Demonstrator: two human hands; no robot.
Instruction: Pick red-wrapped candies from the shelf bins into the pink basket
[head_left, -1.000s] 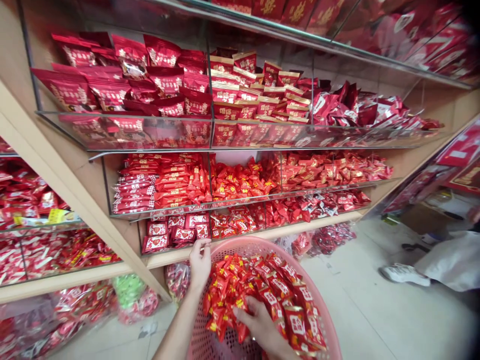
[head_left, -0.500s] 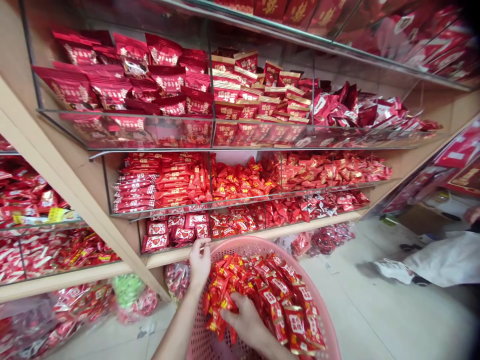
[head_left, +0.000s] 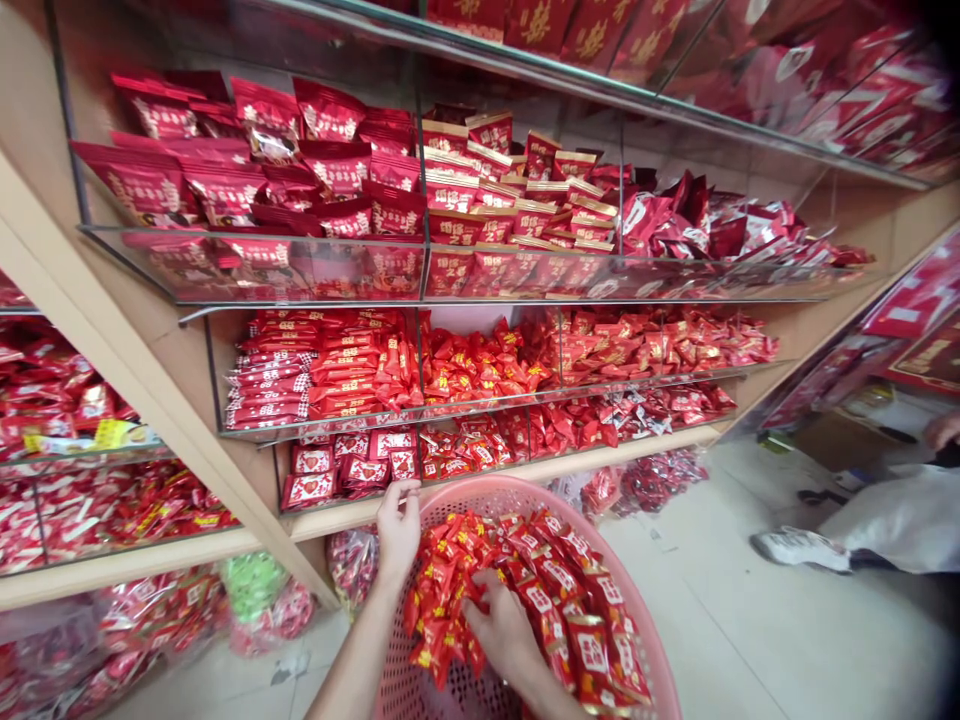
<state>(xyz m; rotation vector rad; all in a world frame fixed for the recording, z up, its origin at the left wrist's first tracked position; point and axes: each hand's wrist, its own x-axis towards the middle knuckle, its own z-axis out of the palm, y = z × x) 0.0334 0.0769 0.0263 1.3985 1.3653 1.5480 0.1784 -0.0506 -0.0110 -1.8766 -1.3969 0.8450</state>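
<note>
A pink perforated plastic basket (head_left: 660,640) stands below the shelves, heaped with wrapped candies. Small red twist-wrapped candies (head_left: 442,580) with yellow print lie on its left side, larger red packets (head_left: 592,650) with white labels on its right. My left hand (head_left: 399,525) is at the basket's far left rim, by the lowest shelf edge, its fingers curled over the rim. Down in the basket, my right hand (head_left: 501,622) has its fingers bent into the small candies, thumb to the left; its fingertips are partly hidden among them.
Glass-fronted shelves (head_left: 480,400) filled with red-wrapped sweets face me. Plastic bags of sweets (head_left: 161,620) lie on the floor under the shelves. At right, another person's leg and white shoe (head_left: 802,548) are on the tiled floor (head_left: 720,640).
My right hand has shifted slightly up and right among the small candies, its fingers curling in more. My left hand stays at the rim. The other person's shoe has moved a little.
</note>
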